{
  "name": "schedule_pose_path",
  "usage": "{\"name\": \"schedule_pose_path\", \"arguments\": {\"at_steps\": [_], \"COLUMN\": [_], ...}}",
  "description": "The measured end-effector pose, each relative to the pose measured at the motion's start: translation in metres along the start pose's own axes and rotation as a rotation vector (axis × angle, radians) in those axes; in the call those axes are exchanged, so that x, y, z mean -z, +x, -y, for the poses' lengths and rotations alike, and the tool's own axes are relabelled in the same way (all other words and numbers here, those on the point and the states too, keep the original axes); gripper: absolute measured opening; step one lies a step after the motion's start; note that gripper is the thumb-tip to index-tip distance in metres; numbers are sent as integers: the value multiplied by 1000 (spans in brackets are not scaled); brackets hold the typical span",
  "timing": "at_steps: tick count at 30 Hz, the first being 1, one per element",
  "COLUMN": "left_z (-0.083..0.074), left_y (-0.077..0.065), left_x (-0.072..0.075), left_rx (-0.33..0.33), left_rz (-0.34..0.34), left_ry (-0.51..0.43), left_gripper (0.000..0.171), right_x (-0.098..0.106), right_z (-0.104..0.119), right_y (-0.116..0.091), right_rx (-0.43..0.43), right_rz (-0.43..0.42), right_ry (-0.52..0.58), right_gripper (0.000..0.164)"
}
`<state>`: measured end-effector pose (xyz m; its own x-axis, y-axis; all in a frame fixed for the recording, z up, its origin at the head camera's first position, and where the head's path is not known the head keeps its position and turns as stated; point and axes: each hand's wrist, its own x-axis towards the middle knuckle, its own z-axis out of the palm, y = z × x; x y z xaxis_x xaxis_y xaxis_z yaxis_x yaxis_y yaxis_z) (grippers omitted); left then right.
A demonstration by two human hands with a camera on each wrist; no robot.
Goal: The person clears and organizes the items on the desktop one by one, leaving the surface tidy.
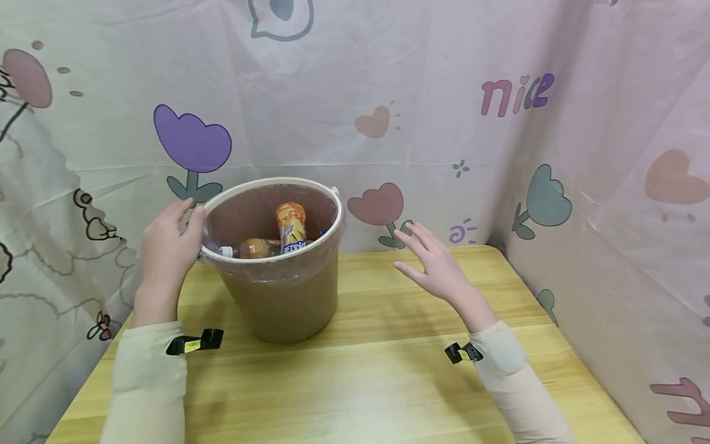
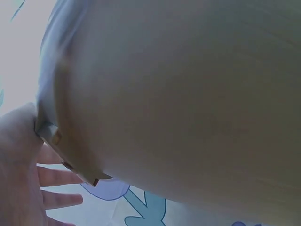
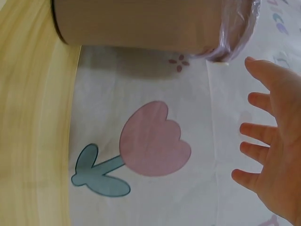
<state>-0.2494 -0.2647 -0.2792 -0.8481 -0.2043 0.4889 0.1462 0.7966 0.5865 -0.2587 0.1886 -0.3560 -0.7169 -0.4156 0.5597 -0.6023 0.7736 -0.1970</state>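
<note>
A brown trash bin (image 1: 288, 302) with a pale rim and a clear plastic liner stands on the table, left of the middle. Inside it are an orange-capped drink bottle (image 1: 291, 225), standing up, and a bottle with orange contents (image 1: 255, 248) and a white cap, lying down. My left hand (image 1: 171, 246) is at the bin's left rim, thumb right by it; in the left wrist view its fingers (image 2: 61, 199) stretch out straight beside the bin wall. Spread and holding nothing, my right hand (image 1: 435, 265) hovers over the table, a gap away from the bin's right side.
The wooden table (image 1: 355, 394) ends at a printed cloth backdrop (image 1: 421, 142) behind and along both sides. The cloth stands close behind the bin. Black wrist cameras sit on both sleeves.
</note>
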Motion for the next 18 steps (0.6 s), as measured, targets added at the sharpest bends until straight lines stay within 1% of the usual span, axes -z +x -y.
{"name": "schedule_pose_path", "arguments": {"at_steps": [2,5,8,12,18], "left_z": [-1,-6,-12,-19,-30], "left_y": [-6,-15,-24,-36,-57], "left_x": [-1,-4,-9,-16,-27], "left_rx": [2,-18,-57,-106,-178], "left_rz": [-38,-87,-127,-171,-247], "left_ry": [-27,-36,-50,-70,-116], "left_gripper": [57,52,48,47,46], "right_x": [1,3,5,7,8], "right_z": [-3,-8,-13,-16,-18], "right_y": [-5,-13,-20,-27,-35], "right_rx": [-29,-65,-102,-145,-181], "right_rz": [6,12,20,31,18], "right_ry": [-3,-1,2,10,17], "right_gripper": [64,64,65,66,66]}}
